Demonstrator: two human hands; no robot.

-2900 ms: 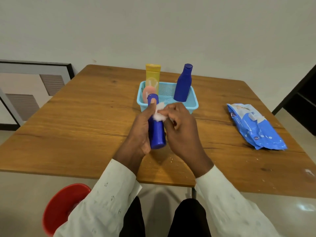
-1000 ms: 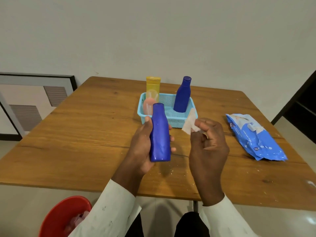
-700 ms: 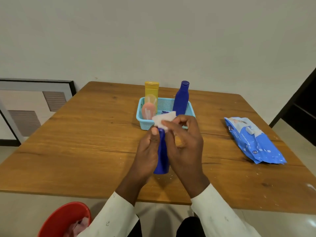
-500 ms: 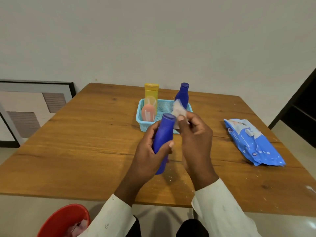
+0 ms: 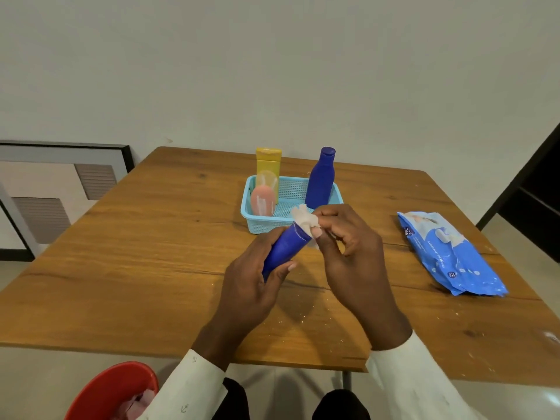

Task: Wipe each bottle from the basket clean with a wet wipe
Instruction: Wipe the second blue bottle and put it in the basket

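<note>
My left hand (image 5: 248, 286) grips a dark blue bottle (image 5: 286, 247) above the table, tilted with its far end pointing up and to the right. My right hand (image 5: 348, 253) pinches a crumpled white wet wipe (image 5: 304, 219) and presses it against that far end. Behind the hands stands a light blue basket (image 5: 259, 221). In the basket are a yellow bottle (image 5: 268, 168), a small pink bottle (image 5: 263, 201) and a second dark blue bottle (image 5: 321, 180), all upright.
A blue pack of wet wipes (image 5: 448, 253) lies on the wooden table (image 5: 136, 253) to the right. A red bin (image 5: 112, 392) with used wipes sits on the floor at lower left. A framed panel (image 5: 60, 192) leans on the wall at left.
The bottle has tipped further to the right in my left hand. My right hand has brought the wipe down onto the bottle's far end.
</note>
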